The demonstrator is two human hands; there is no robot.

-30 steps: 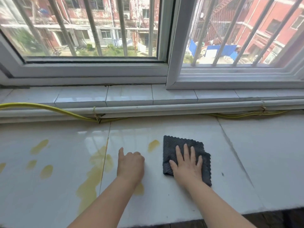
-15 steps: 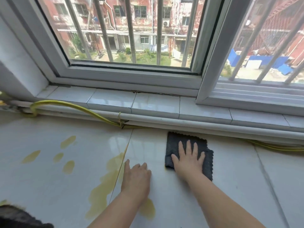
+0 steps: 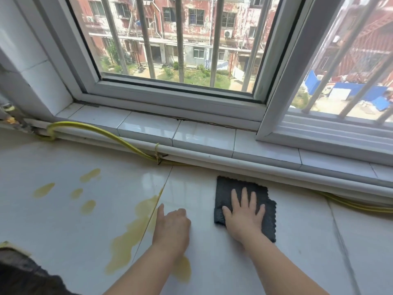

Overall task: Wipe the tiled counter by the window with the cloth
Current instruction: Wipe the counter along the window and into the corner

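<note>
A dark grey folded cloth lies flat on the white tiled counter, close to the pipe under the window sill. My right hand presses flat on the cloth with fingers spread. My left hand rests on the bare tile to the left of the cloth, knuckles bent, holding nothing. A large yellow spill runs along a tile joint just left of my left hand. Smaller yellow spots lie further left, and one yellow patch shows beside my left forearm.
A yellow hose and a white pipe run along the counter's back edge below the tiled sill. The barred window rises behind. A dark object sits at the bottom left corner.
My right hand has pushed the cloth away from me toward the pipe, over the small yellow spot that lay beside it. The view has swung left and upward. My left hand stays planted.
</note>
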